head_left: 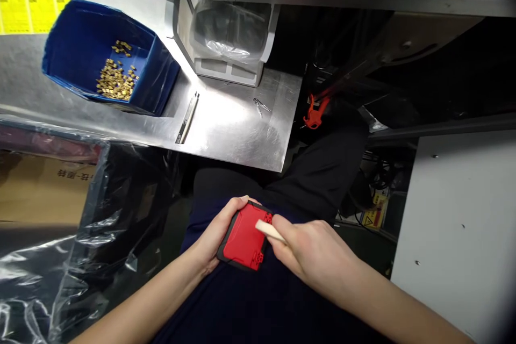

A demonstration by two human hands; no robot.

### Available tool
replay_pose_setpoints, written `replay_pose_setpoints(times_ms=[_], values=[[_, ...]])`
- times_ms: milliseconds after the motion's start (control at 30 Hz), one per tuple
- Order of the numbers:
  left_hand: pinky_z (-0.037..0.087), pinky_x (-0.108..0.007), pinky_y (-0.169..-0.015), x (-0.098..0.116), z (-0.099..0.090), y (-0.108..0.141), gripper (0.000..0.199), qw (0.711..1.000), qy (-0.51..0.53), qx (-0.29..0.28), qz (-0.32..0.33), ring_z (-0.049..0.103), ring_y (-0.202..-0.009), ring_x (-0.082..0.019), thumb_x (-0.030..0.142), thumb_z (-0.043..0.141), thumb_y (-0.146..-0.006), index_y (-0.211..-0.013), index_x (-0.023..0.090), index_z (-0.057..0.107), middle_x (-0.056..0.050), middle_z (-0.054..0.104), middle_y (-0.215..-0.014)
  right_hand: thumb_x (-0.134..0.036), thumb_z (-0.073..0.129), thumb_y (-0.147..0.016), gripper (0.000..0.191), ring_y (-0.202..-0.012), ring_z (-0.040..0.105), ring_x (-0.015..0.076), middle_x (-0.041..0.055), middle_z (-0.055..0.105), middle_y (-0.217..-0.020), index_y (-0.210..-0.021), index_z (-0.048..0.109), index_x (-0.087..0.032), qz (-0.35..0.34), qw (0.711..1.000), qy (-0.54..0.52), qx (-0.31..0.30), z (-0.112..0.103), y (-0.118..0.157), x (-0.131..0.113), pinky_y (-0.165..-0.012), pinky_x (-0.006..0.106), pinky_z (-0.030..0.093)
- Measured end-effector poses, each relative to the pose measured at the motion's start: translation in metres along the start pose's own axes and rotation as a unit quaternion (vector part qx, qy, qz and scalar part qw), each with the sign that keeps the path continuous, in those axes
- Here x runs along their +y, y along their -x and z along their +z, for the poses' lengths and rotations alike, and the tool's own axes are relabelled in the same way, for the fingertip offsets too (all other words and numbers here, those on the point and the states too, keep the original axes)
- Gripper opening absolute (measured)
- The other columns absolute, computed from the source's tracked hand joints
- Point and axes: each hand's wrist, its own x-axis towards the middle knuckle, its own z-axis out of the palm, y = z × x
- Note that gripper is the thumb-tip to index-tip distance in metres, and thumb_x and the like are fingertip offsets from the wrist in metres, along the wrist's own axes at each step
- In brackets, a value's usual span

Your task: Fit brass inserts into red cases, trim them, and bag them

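Note:
My left hand [220,228] is wrapped around the left side of a flat red and black plastic case [241,236], held over my lap. The case's red face is turned up, with small cut-out details along its right edge. Between the thumb and fingers of my right hand [308,250] is a cream-coloured, flat-ended stick [271,231]. Its tip points left over the case's right edge; whether it touches the surface I cannot tell. The rest of the stick is hidden in my fist.
On the metal bench [242,145] are a blue bin [161,83] with small brass parts [116,80], a slim cutter-like tool [188,118], small metal pieces [262,106] and a grey bin [229,67] lined with plastic. An orange-red tool [315,113] hangs right; a white panel [463,215] stands beyond.

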Motion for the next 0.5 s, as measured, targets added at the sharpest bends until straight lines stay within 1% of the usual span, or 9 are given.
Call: replay_pose_setpoints(times_ms=[67,133,200,267,300,400,433,500], values=[[0.056,-0.029,-0.071,0.0006,0.0001,-0.0002,0.032,1.0,-0.002,-0.003,-0.002,0.069,-0.075,-0.021,0.047,0.057,-0.094,-0.097,0.018,0.07,-0.009,0.076,-0.088,-0.03,0.05,-0.105,0.01,-0.058,0.07,0.0176,-0.0019,0.076,-0.075,-0.105,0.059,-0.025,-0.022,1.0,-0.004,-0.01,-0.0013,-0.0013,0.001,-0.051,0.031,0.017],[0.057,-0.03,-0.076,0.0008,-0.0003,-0.0005,0.032,1.0,-0.001,-0.009,0.001,0.071,-0.081,-0.023,0.046,0.057,-0.094,-0.097,0.017,0.07,-0.01,0.077,-0.091,-0.031,0.05,-0.105,0.011,-0.061,0.071,0.0181,-0.0016,0.077,-0.078,-0.105,0.059,-0.025,-0.044,0.999,-0.008,-0.011,-0.0018,-0.0023,0.002,-0.051,0.031,0.016],[0.057,-0.031,-0.073,0.0005,-0.0016,-0.0007,0.032,1.0,0.008,-0.005,0.001,0.072,-0.08,-0.024,0.047,0.059,-0.094,-0.1,0.018,0.071,-0.009,0.077,-0.089,-0.032,0.049,-0.106,0.013,-0.061,0.07,0.0182,-0.0012,0.077,-0.078,-0.107,0.06,-0.025,-0.03,1.0,-0.008,0.006,-0.0017,-0.0029,0.0029,-0.051,0.031,0.016],[0.057,-0.03,-0.07,-0.0001,-0.0033,-0.0008,0.033,1.0,0.017,-0.001,-0.003,0.071,-0.077,-0.024,0.048,0.059,-0.094,-0.101,0.018,0.071,-0.008,0.076,-0.086,-0.03,0.051,-0.105,0.011,-0.057,0.069,0.0175,-0.0021,0.075,-0.074,-0.107,0.06,-0.025,-0.013,1.0,-0.01,0.016,-0.0015,-0.0033,0.0028,-0.051,0.031,0.016],[0.057,-0.031,-0.071,-0.0004,-0.0041,-0.0008,0.032,1.0,0.017,-0.003,0.0,0.072,-0.078,-0.024,0.047,0.059,-0.094,-0.101,0.018,0.071,-0.008,0.076,-0.086,-0.03,0.052,-0.104,0.009,-0.057,0.068,0.0172,-0.0026,0.075,-0.073,-0.106,0.06,-0.026,-0.018,1.0,-0.012,0.009,-0.0015,-0.0035,0.0023,-0.051,0.031,0.016],[0.058,-0.035,-0.083,-0.001,-0.0053,-0.0005,0.033,1.0,0.022,-0.016,0.013,0.073,-0.089,-0.027,0.046,0.057,-0.095,-0.101,0.017,0.071,-0.011,0.078,-0.094,-0.034,0.051,-0.105,0.012,-0.061,0.07,0.0183,-0.0017,0.077,-0.078,-0.105,0.06,-0.026,-0.042,0.999,-0.014,-0.016,-0.0021,-0.0049,0.0009,-0.051,0.031,0.016],[0.058,-0.036,-0.084,-0.0008,-0.0054,-0.0003,0.033,1.0,0.024,-0.014,0.012,0.073,-0.091,-0.028,0.047,0.058,-0.094,-0.102,0.017,0.071,-0.011,0.078,-0.095,-0.034,0.049,-0.106,0.014,-0.062,0.071,0.0185,-0.0014,0.077,-0.08,-0.106,0.06,-0.026,-0.04,0.999,-0.014,-0.014,-0.0023,-0.0051,0.001,-0.051,0.031,0.017],[0.058,-0.036,-0.081,0.0,-0.0053,0.0,0.035,1.0,0.024,-0.005,0.005,0.073,-0.09,-0.029,0.049,0.058,-0.094,-0.103,0.018,0.071,-0.011,0.078,-0.095,-0.033,0.049,-0.106,0.013,-0.061,0.07,0.0174,-0.0021,0.076,-0.079,-0.107,0.06,-0.026,-0.026,1.0,-0.016,-0.004,-0.0019,-0.0046,0.0021,-0.051,0.031,0.017]])
